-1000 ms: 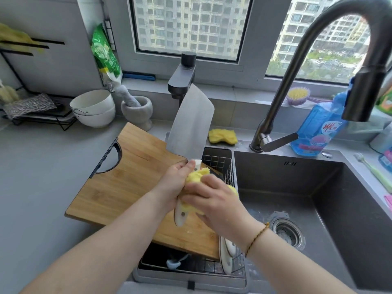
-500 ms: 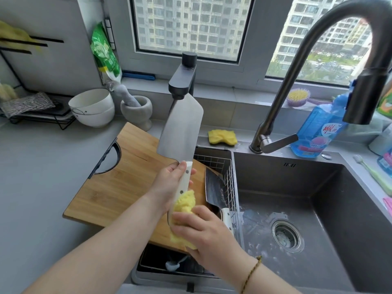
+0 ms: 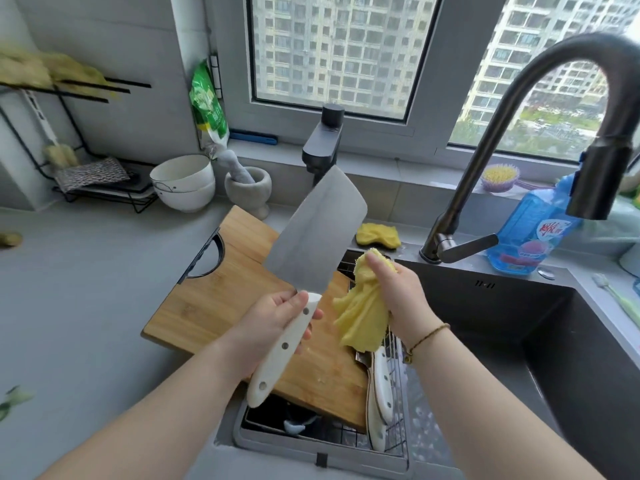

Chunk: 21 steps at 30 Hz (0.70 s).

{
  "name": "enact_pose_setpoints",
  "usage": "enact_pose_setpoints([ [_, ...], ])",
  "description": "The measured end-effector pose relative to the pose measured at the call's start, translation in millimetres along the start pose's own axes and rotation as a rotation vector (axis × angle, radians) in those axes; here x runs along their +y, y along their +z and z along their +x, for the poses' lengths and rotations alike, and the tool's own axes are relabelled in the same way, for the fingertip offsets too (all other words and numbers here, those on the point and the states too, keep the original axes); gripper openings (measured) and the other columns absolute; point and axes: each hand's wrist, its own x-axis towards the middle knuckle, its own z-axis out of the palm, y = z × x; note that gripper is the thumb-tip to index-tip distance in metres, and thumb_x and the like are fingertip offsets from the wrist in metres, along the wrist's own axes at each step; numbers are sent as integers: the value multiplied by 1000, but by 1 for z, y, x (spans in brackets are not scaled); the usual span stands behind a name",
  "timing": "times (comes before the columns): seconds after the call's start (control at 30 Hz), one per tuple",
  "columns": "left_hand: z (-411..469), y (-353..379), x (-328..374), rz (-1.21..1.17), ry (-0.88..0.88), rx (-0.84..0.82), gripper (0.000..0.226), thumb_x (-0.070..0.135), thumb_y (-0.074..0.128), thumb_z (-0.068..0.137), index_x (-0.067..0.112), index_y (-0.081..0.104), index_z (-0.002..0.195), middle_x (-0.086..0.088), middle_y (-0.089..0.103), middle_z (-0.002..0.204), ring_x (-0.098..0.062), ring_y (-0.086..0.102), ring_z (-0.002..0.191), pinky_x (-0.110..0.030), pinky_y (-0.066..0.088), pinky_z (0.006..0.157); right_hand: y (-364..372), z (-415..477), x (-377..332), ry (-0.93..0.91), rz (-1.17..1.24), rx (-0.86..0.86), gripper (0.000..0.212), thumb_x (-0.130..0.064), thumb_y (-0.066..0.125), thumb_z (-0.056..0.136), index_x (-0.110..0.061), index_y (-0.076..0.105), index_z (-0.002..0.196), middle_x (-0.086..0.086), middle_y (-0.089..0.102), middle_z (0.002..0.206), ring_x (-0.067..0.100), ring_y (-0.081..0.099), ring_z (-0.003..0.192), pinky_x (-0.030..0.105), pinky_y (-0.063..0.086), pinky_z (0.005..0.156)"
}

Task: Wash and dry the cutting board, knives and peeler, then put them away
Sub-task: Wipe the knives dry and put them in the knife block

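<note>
**Two hands, one cleaver, one cloth**

Both hands are raised over the right half of the rectangular bamboo cutting board [image 3: 214,296]. The board lies flat, with its left part on the grey countertop [image 3: 79,289] and its right part over a wire drain basket [image 3: 398,441].

The left hand [image 3: 273,323] curls its fingers round the upper part of the white riveted handle of a broad steel cleaver [image 3: 318,233]. The blade slants up and away above the board's far right corner.

Just off the board's right edge, the right hand [image 3: 398,296] bunches a yellow cloth [image 3: 360,313]. The cloth hangs down from the fist, near the cleaver but apart from it.

Below the cloth, along that same edge, two more white-handled knives [image 3: 382,382] lie in the basket. Farther right of the board sits the dark sink basin [image 3: 519,341].

Behind the board's far corner stand a stone mortar with pestle [image 3: 247,187] and stacked white bowls [image 3: 183,181].
</note>
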Motion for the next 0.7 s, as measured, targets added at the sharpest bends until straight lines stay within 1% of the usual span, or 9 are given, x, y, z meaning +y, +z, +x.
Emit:
enact_pose_setpoints([
  [0.07,-12,-5,-2,50,-23,-34,25,23,43,94,8,60,83,6,65,60,-4,54,46,-18,45,43,8,1,0,124,102,-87,26,-37,60,85,-12,62,82,8,65,80,24,63,78,40,52,83],
  [0.17,-29,-16,-5,124,-35,-60,26,23,44,94,10,63,80,5,66,67,-5,54,50,-19,45,45,20,-4,4,186,218,-214,27,-35,54,89,-9,63,90,11,68,88,24,65,78,35,54,73],
  [0.23,-40,-22,-4,138,-58,-70,26,21,43,94,9,62,80,5,65,65,-5,53,49,-19,45,43,26,-6,8,194,275,-270,24,-30,53,90,-8,63,93,13,65,94,25,63,79,37,51,76],
  [0.37,-65,-36,-4,138,-129,-50,32,31,45,90,6,61,78,5,58,51,-7,51,47,-19,44,43,46,-14,13,217,282,-320,24,-23,55,89,-3,61,101,13,66,82,24,65,68,34,54,67],
  [0.43,-76,-40,-1,124,-155,-37,39,39,43,86,4,62,83,1,61,55,-10,52,48,-20,45,45,57,-18,13,231,289,-325,22,-20,57,88,-1,60,99,14,66,79,26,65,66,35,53,66],
  [0.53,-96,-54,5,-78,-158,70,45,35,28,96,3,58,91,-10,71,79,-16,61,51,-23,50,46,80,-29,10,265,313,-380,18,-17,56,88,0,60,93,14,66,79,28,63,69,40,53,71],
  [0.6,-113,-68,9,-227,-115,107,53,37,18,97,8,63,92,-14,71,88,-22,65,55,-24,51,44,92,-35,6,291,349,-397,17,-18,54,90,-2,59,86,12,66,73,26,63,65,38,53,69],
  [0.67,-138,-84,13,-381,-25,225,56,33,24,98,11,75,86,-13,72,85,-23,67,56,-21,49,41,106,-40,4,328,399,-449,18,-19,52,91,-3,57,84,9,68,64,23,66,57,32,56,58],
  [0.7,-146,-90,13,-438,38,282,49,35,38,94,11,77,78,-13,72,80,-23,68,57,-20,49,41,110,-40,3,342,436,-454,18,-19,51,92,-4,57,85,8,69,62,21,66,53,31,55,53],
])
